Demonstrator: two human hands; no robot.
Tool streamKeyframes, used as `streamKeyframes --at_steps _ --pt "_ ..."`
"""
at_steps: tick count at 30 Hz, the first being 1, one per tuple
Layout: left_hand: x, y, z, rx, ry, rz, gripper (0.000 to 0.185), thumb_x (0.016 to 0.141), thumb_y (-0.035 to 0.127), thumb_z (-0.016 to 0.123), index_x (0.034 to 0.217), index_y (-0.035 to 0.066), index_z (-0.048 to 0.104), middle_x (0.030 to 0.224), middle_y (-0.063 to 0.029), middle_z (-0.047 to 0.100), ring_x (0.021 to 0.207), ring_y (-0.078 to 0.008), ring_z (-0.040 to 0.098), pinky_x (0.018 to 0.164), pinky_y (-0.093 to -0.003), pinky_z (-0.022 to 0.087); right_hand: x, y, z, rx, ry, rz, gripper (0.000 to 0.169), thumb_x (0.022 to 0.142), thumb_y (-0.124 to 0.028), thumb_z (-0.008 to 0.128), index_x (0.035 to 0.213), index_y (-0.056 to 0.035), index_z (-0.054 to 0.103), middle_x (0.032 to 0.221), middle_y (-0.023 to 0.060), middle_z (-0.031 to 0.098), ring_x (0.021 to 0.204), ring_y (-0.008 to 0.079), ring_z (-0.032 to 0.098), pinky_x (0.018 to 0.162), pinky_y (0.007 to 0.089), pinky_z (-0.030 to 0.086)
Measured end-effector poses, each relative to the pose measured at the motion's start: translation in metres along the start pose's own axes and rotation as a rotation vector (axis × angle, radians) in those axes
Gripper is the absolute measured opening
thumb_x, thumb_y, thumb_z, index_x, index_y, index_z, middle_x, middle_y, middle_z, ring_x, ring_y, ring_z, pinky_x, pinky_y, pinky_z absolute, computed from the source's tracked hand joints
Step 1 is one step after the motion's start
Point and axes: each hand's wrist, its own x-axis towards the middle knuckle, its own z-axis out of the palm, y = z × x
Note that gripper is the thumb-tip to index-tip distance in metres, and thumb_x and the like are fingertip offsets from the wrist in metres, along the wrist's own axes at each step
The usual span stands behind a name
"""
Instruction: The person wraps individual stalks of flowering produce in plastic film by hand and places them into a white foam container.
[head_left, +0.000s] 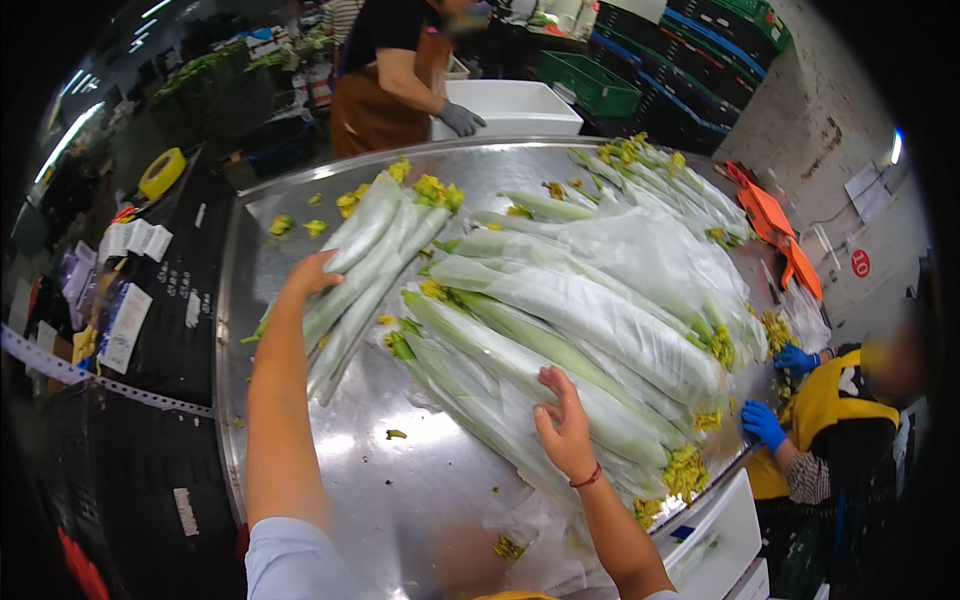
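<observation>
Bundles of long green vegetables with yellowish leafy ends, wrapped in white translucent film, lie on a stainless steel table (360, 465). My left hand (311, 276) rests against the upper side of a smaller group of wrapped bundles (375, 262) at the left; its fingertips touch the film, and whether it grips is unclear. Over the lower edge of the large pile of wrapped bundles (585, 322) is my right hand (562, 427), palm side partly showing, fingers apart, nothing in it. Loose film (540, 536) lies near the table's front edge.
Across the table a co-worker's gray-gloved hand (461, 118) touches a white bin (510, 105). Another co-worker's blue-gloved hands (763, 424) are at the right edge. Orange plastic holders (765, 210) stand at the far right. Black crates (157, 300) line the left side.
</observation>
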Motion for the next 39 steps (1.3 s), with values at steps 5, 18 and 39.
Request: streamKeyframes --at_steps 5,18,39 --pt "-0.005 -0.027 0.019 0.313 0.24 -0.184 0.07 0.068 0.052 0.06 0.124 0.014 0.044 0.122 -0.02 0.042 0.113 -0.0358 0.04 0.091 -0.044 0.035 -0.002 0.005 0.005 0.013 -0.006 -0.099 0.055 0.079 0.0 0.047 0.131 -0.0045 0.029 0.127 0.0121 0.04 0.118 0.0217 0.041 0.084 0.0302 0.043" --pt "-0.12 0.319 0.096 0.159 -0.294 0.924 0.041 0.062 0.014 0.068 0.1 0.011 0.054 0.099 -0.0082 0.054 0.093 -0.0293 0.05 0.079 -0.0383 0.042 -0.056 -0.004 -0.005 0.149 0.075 0.003 0.037 0.081 -0.007 0.05 0.116 0.0002 0.045 0.105 0.0095 0.058 0.097 0.0162 0.055 0.076 0.0272 0.045" --pt "-0.31 0.35 0.013 -0.248 -0.457 0.48 0.038 0.062 0.002 0.069 0.098 0.003 0.055 0.082 -0.0035 0.057 0.08 -0.016 0.054 0.074 -0.0287 0.042 -0.168 -0.091 -0.051 0.456 0.148 -0.116 0.048 0.079 -0.025 0.062 0.114 0.0003 0.044 0.105 0.0114 0.052 0.094 0.0194 0.054 0.072 0.03 0.048"
